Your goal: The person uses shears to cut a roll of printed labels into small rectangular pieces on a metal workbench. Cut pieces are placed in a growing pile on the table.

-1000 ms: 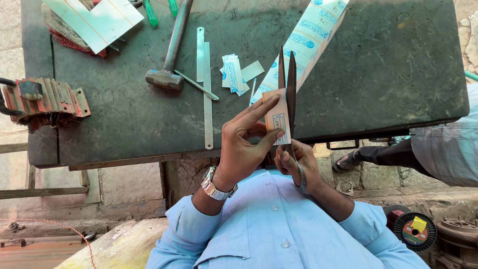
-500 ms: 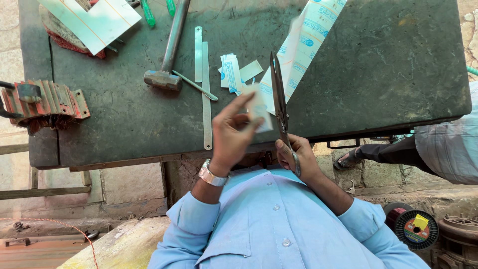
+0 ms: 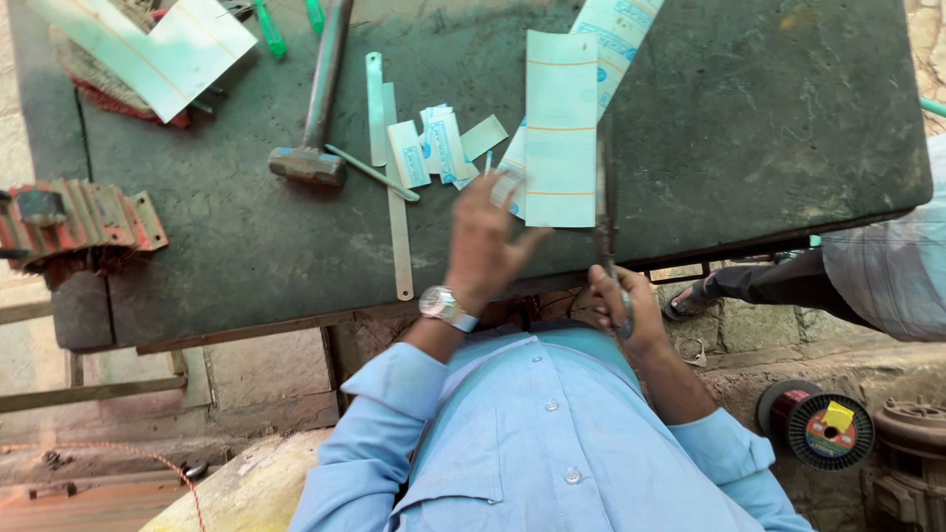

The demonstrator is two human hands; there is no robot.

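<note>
Head view: right hand (image 3: pixel 623 313) has a closed grip on the scissors (image 3: pixel 605 212), blades beside the pale paper sheet (image 3: pixel 561 128) lying on the counter (image 3: pixel 246 227). Left hand (image 3: pixel 485 246) hovers open-fingered, blurred, at the sheet's lower edge. Best to pin the sheet flat, cutting along its line.

A matt, stained dark tabletop (image 3: pixel 769 128) is bearing smooth pale paper strips (image 3: pixel 560 128) (some printed blue), a dull steel ruler (image 3: pixel 397 217) and a worn metal hammer (image 3: pixel 317 99); scissors (image 3: pixel 606 227) are looking metallic.
</note>
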